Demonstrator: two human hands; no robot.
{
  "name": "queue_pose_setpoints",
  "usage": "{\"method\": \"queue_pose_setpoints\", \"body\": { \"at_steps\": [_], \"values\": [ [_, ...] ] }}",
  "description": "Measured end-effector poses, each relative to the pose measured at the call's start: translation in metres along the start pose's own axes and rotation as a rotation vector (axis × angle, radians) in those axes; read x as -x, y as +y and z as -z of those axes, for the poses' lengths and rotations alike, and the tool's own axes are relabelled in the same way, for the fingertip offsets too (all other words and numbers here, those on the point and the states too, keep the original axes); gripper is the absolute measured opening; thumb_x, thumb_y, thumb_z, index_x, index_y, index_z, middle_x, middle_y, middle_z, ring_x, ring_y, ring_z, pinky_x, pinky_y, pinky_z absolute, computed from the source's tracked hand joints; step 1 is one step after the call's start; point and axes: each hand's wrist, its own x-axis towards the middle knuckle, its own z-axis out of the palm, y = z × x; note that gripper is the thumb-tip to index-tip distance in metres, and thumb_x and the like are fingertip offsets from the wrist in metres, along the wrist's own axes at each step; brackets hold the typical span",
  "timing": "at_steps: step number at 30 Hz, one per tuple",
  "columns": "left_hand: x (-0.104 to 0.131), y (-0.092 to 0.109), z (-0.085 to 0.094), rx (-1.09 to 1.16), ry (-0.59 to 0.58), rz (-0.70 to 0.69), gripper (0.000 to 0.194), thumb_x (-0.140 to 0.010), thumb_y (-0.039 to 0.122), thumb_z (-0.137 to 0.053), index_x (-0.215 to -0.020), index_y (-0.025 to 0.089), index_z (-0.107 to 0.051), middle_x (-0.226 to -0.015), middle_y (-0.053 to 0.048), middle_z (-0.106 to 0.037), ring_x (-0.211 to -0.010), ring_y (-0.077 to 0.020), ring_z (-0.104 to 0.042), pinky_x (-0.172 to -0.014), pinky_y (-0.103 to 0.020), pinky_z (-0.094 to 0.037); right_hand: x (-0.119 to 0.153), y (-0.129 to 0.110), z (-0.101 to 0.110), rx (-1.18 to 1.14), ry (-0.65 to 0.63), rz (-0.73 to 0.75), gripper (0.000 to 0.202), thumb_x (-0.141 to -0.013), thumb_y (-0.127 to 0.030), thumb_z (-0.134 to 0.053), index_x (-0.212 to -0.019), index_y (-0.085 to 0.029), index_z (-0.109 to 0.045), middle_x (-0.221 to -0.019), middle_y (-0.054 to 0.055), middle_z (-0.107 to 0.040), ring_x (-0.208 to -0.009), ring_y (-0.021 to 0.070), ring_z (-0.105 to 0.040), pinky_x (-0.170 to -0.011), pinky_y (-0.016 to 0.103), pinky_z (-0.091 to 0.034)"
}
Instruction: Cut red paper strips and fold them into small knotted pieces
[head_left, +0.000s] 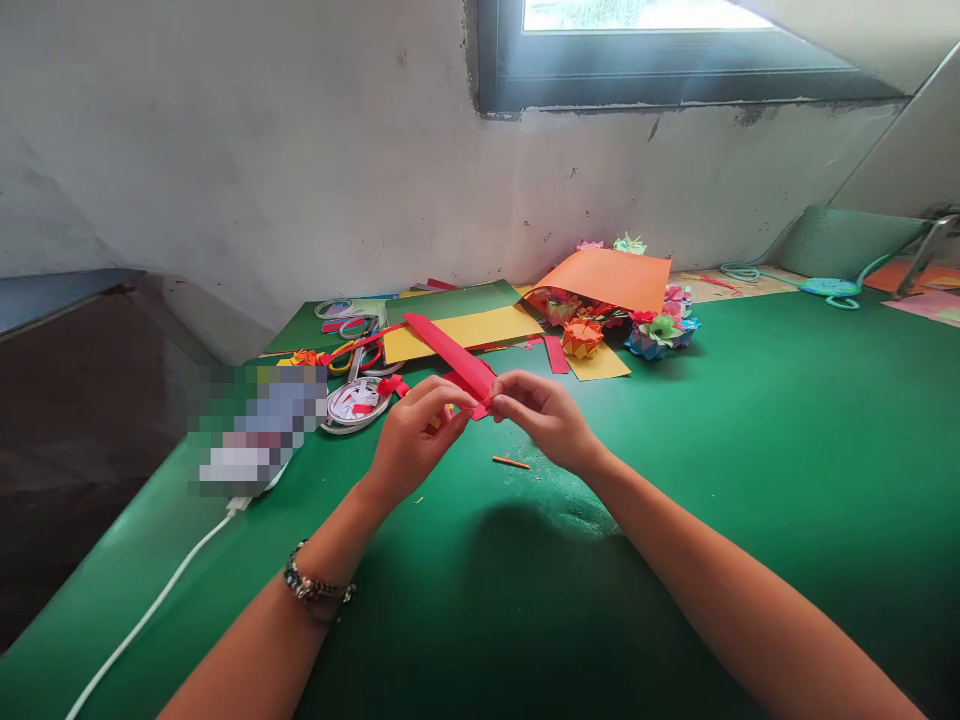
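My left hand [416, 435] and my right hand [546, 418] meet above the green table [750, 480], fingers pinched. Between their fingertips is red paper, its small end showing just below them. A long red paper strip [448, 352] slants up and left from my right fingertips; whether it is one piece with the pinched end is hard to see. Behind my left hand sit a roll of tape [358, 405] with red scraps inside and scissors [360, 352], partly covered. Below the hands lies a thin orange sliver [511, 462].
Yellow card [465, 333] and green card [469, 302] lie toward the wall. Folded paper flower pots [583, 338] stand at the back under an orange sheet [611, 275]. A blurred-out device with a white cable [161, 600] is at left. A teal cord [829, 287] lies back right.
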Motion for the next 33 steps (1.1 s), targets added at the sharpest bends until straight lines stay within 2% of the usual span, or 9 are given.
{"method": "queue_pose_setpoints", "body": {
  "at_steps": [5, 7, 15, 21, 23, 26, 28, 30, 33],
  "values": [
    [0.000, 0.001, 0.001, 0.011, 0.052, 0.026, 0.008, -0.076, 0.010, -0.056, -0.072, 0.017, -0.058, -0.072, 0.001, -0.056, -0.053, -0.0037, -0.051, -0.045, -0.013, -0.044, -0.007, -0.003, 0.017, -0.002, 0.189, 0.038, 0.015, -0.069, -0.031, -0.060, -0.069, -0.017, -0.054, -0.063, -0.002, -0.054, -0.059, 0.0067, -0.051, -0.059, 0.023, -0.045],
    [0.000, 0.001, 0.001, 0.010, 0.069, 0.065, 0.007, -0.076, 0.011, -0.057, -0.071, 0.017, -0.058, -0.071, 0.002, -0.055, -0.051, -0.0034, -0.050, -0.045, -0.013, -0.044, -0.009, -0.005, 0.022, -0.001, 0.215, 0.041, 0.014, -0.069, -0.029, -0.060, -0.068, -0.017, -0.053, -0.065, -0.002, -0.055, -0.059, 0.0061, -0.051, -0.059, 0.023, -0.045],
    [0.000, 0.000, -0.001, 0.005, 0.078, 0.052, 0.008, -0.074, 0.013, -0.060, -0.068, 0.016, -0.055, -0.069, 0.003, -0.054, -0.048, -0.0020, -0.048, -0.045, -0.013, -0.043, -0.005, -0.002, 0.014, 0.026, 0.037, -0.021, 0.017, -0.069, -0.031, -0.061, -0.070, -0.016, -0.052, -0.065, -0.003, -0.052, -0.058, 0.0060, -0.050, -0.055, 0.022, -0.043],
    [0.001, 0.003, -0.004, 0.033, 0.029, 0.093, 0.009, -0.074, 0.022, -0.061, -0.078, 0.017, -0.053, -0.069, 0.004, -0.054, -0.046, -0.0028, -0.046, -0.042, -0.014, -0.040, -0.003, -0.002, 0.008, -0.018, -0.005, -0.004, 0.019, -0.068, -0.033, -0.063, -0.070, -0.017, -0.054, -0.064, -0.003, -0.053, -0.058, 0.0058, -0.050, -0.057, 0.022, -0.044],
    [0.002, 0.004, -0.005, 0.021, 0.027, 0.052, 0.005, -0.077, 0.022, -0.058, -0.075, 0.018, -0.055, -0.069, 0.003, -0.056, -0.048, -0.0038, -0.046, -0.044, -0.015, -0.040, -0.002, -0.002, 0.006, -0.032, -0.025, 0.003, 0.021, -0.067, -0.035, -0.064, -0.070, -0.017, -0.054, -0.065, -0.003, -0.053, -0.059, 0.0063, -0.051, -0.059, 0.023, -0.045],
    [0.002, 0.004, -0.006, 0.004, 0.058, 0.014, 0.010, -0.078, 0.021, -0.056, -0.069, 0.018, -0.055, -0.068, 0.002, -0.056, -0.049, -0.0042, -0.045, -0.046, -0.016, -0.040, -0.001, -0.001, 0.003, -0.043, -0.045, 0.000, 0.022, -0.067, -0.036, -0.065, -0.070, -0.017, -0.054, -0.067, -0.003, -0.054, -0.061, 0.0068, -0.052, -0.061, 0.024, -0.046],
    [0.002, 0.005, -0.007, 0.016, 0.052, 0.049, 0.006, -0.076, 0.023, -0.059, -0.076, 0.018, -0.056, -0.070, 0.003, -0.056, -0.047, -0.0032, -0.046, -0.044, -0.015, -0.040, 0.000, -0.001, 0.001, -0.045, -0.050, -0.007, 0.023, -0.067, -0.036, -0.066, -0.071, -0.017, -0.054, -0.067, -0.002, -0.055, -0.061, 0.0070, -0.052, -0.061, 0.024, -0.046],
    [0.003, 0.005, -0.008, 0.027, 0.038, 0.105, 0.015, -0.073, 0.025, -0.063, -0.084, 0.018, -0.054, -0.073, 0.003, -0.056, -0.046, -0.0026, -0.047, -0.043, -0.015, -0.040, 0.001, 0.000, -0.001, -0.050, -0.046, -0.015, 0.023, -0.067, -0.036, -0.066, -0.071, -0.017, -0.054, -0.068, -0.002, -0.055, -0.063, 0.0074, -0.053, -0.063, 0.024, -0.047],
    [0.004, 0.006, -0.010, 0.019, 0.042, 0.146, 0.017, -0.072, 0.025, -0.063, -0.084, 0.017, -0.053, -0.074, 0.003, -0.058, -0.047, -0.0028, -0.049, -0.043, -0.015, -0.040, 0.002, 0.000, -0.003, -0.047, -0.053, -0.033, 0.023, -0.067, -0.037, -0.065, -0.072, -0.017, -0.054, -0.067, -0.002, -0.053, -0.064, 0.0074, -0.053, -0.063, 0.024, -0.047]
  ]
}}
